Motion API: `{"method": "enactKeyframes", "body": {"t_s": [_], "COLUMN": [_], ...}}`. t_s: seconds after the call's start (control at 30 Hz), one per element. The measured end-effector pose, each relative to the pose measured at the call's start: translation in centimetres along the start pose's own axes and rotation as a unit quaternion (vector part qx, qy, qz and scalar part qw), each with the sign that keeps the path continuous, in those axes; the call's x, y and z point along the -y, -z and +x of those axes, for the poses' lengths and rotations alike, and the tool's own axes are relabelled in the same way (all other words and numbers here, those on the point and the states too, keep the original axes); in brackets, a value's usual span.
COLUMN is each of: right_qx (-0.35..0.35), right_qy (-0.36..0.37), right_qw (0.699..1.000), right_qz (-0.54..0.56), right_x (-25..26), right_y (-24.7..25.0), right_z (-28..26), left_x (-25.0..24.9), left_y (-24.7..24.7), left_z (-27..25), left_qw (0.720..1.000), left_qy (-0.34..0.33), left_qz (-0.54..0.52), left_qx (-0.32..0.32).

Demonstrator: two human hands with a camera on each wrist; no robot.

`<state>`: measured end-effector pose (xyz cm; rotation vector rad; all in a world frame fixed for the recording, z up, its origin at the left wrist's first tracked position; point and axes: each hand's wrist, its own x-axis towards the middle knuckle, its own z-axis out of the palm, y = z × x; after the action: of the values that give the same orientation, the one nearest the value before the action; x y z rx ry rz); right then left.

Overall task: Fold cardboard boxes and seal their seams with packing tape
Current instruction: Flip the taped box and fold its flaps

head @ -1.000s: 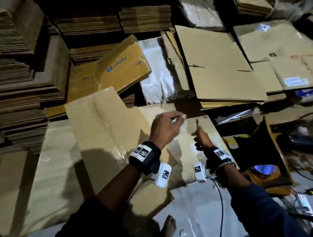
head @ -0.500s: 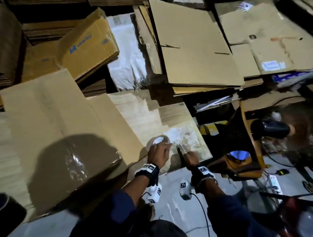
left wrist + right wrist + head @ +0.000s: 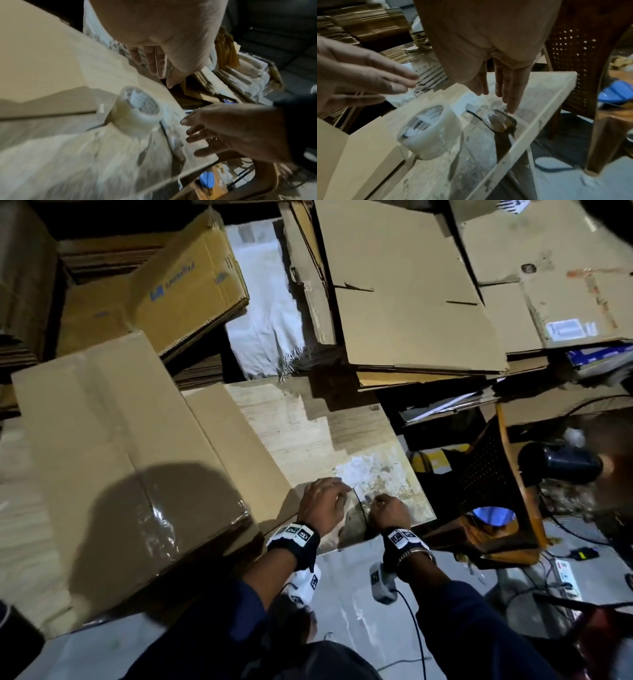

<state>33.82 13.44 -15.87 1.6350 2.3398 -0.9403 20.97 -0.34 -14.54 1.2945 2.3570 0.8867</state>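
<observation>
A clear packing tape roll (image 3: 428, 132) stands on the low wooden table (image 3: 308, 433) near its front right corner; it also shows in the left wrist view (image 3: 137, 115). My left hand (image 3: 329, 494) hovers just above it with straight fingers (image 3: 154, 65), holding nothing. A brown-handled cutter (image 3: 500, 124) lies flat beside the roll, its thin blade (image 3: 359, 505) between my hands. My right hand (image 3: 380, 503) is open, one fingertip (image 3: 511, 111) touching the table by the handle. A folded cardboard box (image 3: 137, 457) with a shiny taped seam (image 3: 154, 508) sits left of the hands.
Flattened cardboard stacks (image 3: 404, 313) fill the back and right. A printed carton (image 3: 185, 289) and a white sack (image 3: 263, 313) lie behind the table. A brown plastic chair (image 3: 496, 491) stands close on the right, with a power strip (image 3: 565, 577) and cables on the floor.
Both hands came down towards the table's front corner. The left let go of the tape roll and the right let go of the cutter; both fingers have straightened.
</observation>
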Motion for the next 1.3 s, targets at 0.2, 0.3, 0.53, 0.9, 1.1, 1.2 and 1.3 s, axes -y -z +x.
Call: {"method": "enactKeyframes", "body": {"t_s": [0.2, 0.3, 0.53, 0.9, 1.1, 1.2, 1.3], "right_qx": [0.001, 0.014, 0.083, 0.137, 0.094, 0.049, 0.049], "right_qy": [0.106, 0.185, 0.341, 0.272, 0.182, 0.174, 0.165], "right_qw": [0.994, 0.982, 0.936, 0.952, 0.977, 0.982, 0.984], "right_qz": [-0.038, -0.024, 0.031, -0.041, -0.066, -0.061, -0.05], "right_x": [6.6, 13.6, 31.6, 46.1, 48.3, 48.5, 48.7], "right_y": [2.8, 4.1, 2.5, -5.9, -9.5, -10.1, -10.0], "right_z": [-0.3, -1.5, -6.2, -10.0, -11.7, -12.3, -12.2], "left_x": [-2.1, -2.6, 6.4, 23.8, 25.4, 24.6, 24.1], "left_y": [8.3, 14.2, 28.5, 40.9, 41.2, 41.6, 42.4], "left_z": [3.4, 4.1, 0.8, -8.4, -7.4, -7.1, -7.1], "left_qw": [0.998, 0.992, 0.987, 0.932, 0.9, 0.903, 0.903], "left_qy": [-0.025, -0.017, 0.117, 0.338, 0.427, 0.422, 0.423], "left_qz": [-0.016, -0.03, -0.024, 0.062, -0.047, -0.033, -0.031], "left_qx": [-0.062, -0.123, -0.105, -0.111, -0.074, -0.071, -0.072]}}
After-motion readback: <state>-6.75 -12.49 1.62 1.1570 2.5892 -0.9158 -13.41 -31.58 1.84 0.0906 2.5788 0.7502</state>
